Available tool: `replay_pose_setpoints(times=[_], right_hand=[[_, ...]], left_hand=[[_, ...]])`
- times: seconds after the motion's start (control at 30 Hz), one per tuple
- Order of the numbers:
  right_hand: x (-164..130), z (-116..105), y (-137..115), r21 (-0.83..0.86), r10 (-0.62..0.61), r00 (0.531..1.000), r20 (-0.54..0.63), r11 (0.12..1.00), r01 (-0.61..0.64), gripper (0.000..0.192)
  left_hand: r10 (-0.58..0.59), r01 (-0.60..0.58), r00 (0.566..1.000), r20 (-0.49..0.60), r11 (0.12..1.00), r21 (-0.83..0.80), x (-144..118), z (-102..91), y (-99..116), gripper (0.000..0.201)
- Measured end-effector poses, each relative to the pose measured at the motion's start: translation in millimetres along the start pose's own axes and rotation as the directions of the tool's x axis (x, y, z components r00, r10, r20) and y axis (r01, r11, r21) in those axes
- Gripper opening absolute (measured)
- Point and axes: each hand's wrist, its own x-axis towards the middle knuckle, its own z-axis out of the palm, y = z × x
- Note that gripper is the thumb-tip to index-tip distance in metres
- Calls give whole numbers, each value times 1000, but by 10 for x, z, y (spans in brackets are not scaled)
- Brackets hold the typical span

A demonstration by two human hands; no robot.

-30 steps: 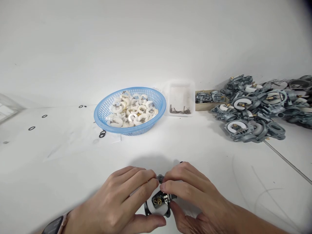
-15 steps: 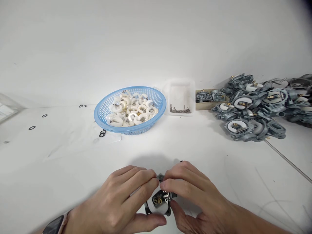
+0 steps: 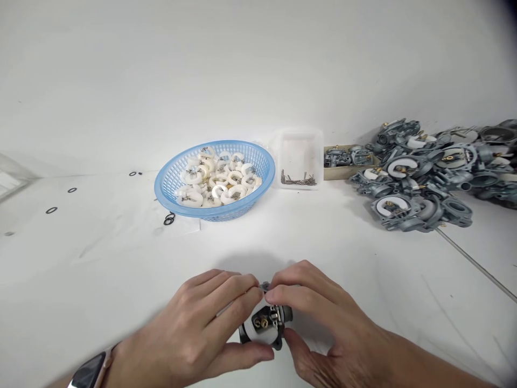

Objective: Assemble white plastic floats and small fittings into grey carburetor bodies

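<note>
A small grey metal carburetor body [image 3: 264, 326] with a white float and a brass centre sits between both my hands near the front of the white table [image 3: 100, 258]. My left hand [image 3: 194, 334] grips it from the left, thumb under it and fingers over its top. My right hand [image 3: 323, 323] holds it from the right, fingertips pinching at the metal part on its top edge. The lower part of the carburetor is hidden by my thumbs.
A blue plastic basket [image 3: 169, 180] of white floats stands at centre back. Beside it is a clear tub [image 3: 299, 159] with metal pins. A heap of grey carburetors [image 3: 424, 178] lies at back right. Black O-rings [image 3: 168, 219] are scattered to the left. A watch [image 3: 86, 372] is on my left wrist.
The hands and the carburetor have shifted slightly away from me on the table; the grip is the same.
</note>
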Motion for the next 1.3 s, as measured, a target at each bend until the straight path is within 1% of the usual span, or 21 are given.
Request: replay_pose_setpoints(times=[0.13,0.37,0.63,0.9,1.0,1.13,1.23,1.3], right_hand=[[9,-30,-2,31,36,999,18,999,-36,64],[43,-90,-21,123,111,994,4,986,-111,65],[47,-92,-24,144,163,986,14,976,-164,60],[33,-113,9,194,176,984,39,964,-180,65],[5,-121,38,210,235,971,52,948,-240,63],[-11,-147,75,257,333,937,103,902,-348,55],[2,-172,94,305,362,922,137,870,-387,52],[12,-184,98,323,360,922,143,864,-387,52]], left_hand=[[-30,30,999,-18,999,44,-11,8,-31,38],[-70,70,997,-35,997,16,-20,16,-51,37],[-69,69,997,-26,997,21,-32,25,-68,38],[-77,77,997,19,996,37,-74,46,-99,41],[-85,84,996,29,996,36,-65,46,-119,42],[-106,106,994,25,994,5,-76,52,-156,43],[-121,121,992,33,993,-12,-92,60,-167,43],[-109,110,994,32,994,-3,-98,66,-163,44]])
